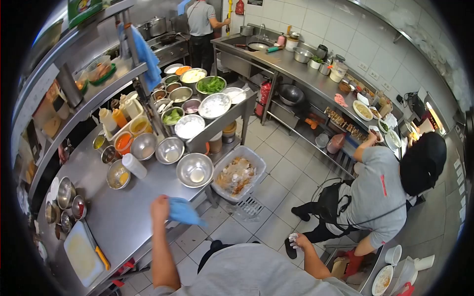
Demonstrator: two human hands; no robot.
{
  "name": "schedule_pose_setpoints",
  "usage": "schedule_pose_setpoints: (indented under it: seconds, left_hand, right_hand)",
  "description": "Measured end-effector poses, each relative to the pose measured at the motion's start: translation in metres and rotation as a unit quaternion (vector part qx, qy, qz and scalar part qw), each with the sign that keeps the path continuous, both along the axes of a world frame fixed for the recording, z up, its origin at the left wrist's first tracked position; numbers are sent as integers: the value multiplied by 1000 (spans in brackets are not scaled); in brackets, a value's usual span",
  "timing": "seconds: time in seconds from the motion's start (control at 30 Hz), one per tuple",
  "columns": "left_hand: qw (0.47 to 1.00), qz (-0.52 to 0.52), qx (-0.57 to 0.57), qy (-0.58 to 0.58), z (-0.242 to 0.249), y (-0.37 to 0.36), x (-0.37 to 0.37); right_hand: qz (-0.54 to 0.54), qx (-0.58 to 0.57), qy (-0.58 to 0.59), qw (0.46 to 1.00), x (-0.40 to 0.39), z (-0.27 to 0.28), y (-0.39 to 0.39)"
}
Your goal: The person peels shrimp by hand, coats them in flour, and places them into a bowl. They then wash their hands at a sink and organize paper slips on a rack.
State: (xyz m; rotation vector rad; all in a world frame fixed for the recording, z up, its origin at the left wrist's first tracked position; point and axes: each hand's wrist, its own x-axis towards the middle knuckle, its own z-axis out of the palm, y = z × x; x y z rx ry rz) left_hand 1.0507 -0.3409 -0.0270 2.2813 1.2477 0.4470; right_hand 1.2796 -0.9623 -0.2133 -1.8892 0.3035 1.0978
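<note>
My left hand [159, 208] is closed around a blue cloth [183, 211], which hangs out to the right over the front edge of the steel worktable [121, 209]. My right hand [298, 240] is low on the right, beside a co-worker's leg. White powder coats its fingers, which are loosely bent and appear to hold nothing. Beyond the cloth stands a steel bowl [195, 170] with a little pale liquid. Nearby are another steel bowl [170, 150], a white squeeze bottle [134, 166] and a bowl with yellow egg [118, 174].
A clear tub [238, 172] of floury scraps stands on the floor. A cutting board [81, 254] and an orange-handled knife [102, 257] lie at left. One co-worker [380, 192] leans at the right counter; another person [201, 29] stands at the back.
</note>
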Motion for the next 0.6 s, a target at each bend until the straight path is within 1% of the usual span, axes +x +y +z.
schedule_pose_setpoints:
  seconds: [0.03, 0.07, 0.1, 0.13, 0.17, 0.2, 0.23, 0.27, 0.3, 0.33, 0.37, 0.4, 0.43, 0.47, 0.5, 0.53, 0.57, 0.6]
  left_hand:
    - [998, 49, -28, -14, 55, -2, -9]
    - [994, 101, 47, -18, 52, 20, -26]
    - [981, 184, 65, 19, 51, 43, -38]
    - [973, 199, 119, -23, 39, 74, -59]
    - [960, 213, 172, -65, 27, 85, -71]
    - [960, 207, 174, -65, 34, 67, -67]
    - [938, 253, 236, 34, 52, 45, -58]
    - [900, 294, 296, 130, 60, 28, -44]
    - [931, 215, 292, 41, 33, 23, -39]
    - [949, 133, 283, -47, -1, 23, -30]
    - [977, 102, 143, -121, -18, -3, -2]
    - [980, 70, -3, -187, -33, -47, 32]
    - [974, 33, -87, -205, -44, -87, 71]
    - [962, 4, -187, -201, -45, -131, 107]
    - [933, -39, -283, -218, 1, -191, 148]
    - [910, -87, -344, -214, -16, -214, 177]
    - [884, -129, -403, -197, -17, -233, 206]
    - [865, -157, -452, -152, -14, -247, 235]
  right_hand:
    - [0, -2, 4, 1000, 6, 2, -12]
    - [-1, -5, 8, 1000, 11, 5, -26]
    - [-2, -8, 12, 1000, 15, 9, -40]
    - [-27, 8, 44, 999, 20, 18, -55]
    - [-29, 8, 46, 999, 26, 21, -66]
    - [-50, 48, 53, 996, 30, 19, -79]
    - [-74, 90, 57, 992, 37, 16, -91]
    - [-89, 108, 55, 989, 44, 19, -94]
    - [-101, 110, 56, 987, 53, 18, -94]
    - [-111, 134, 66, 982, 66, 18, -90]
    - [-121, 158, 78, 977, 79, 21, -81]
    - [-104, 170, 75, 977, 91, 33, -65]
    - [-84, 182, 70, 977, 111, 52, -42]
    - [-68, 219, 62, 971, 130, 63, -21]
    - [-53, 255, 54, 964, 148, 71, 1]
    - [-34, 262, 36, 964, 169, 84, 25]
    - [-15, 268, 18, 963, 190, 96, 47]
    - [25, 256, -11, 966, 212, 106, 65]
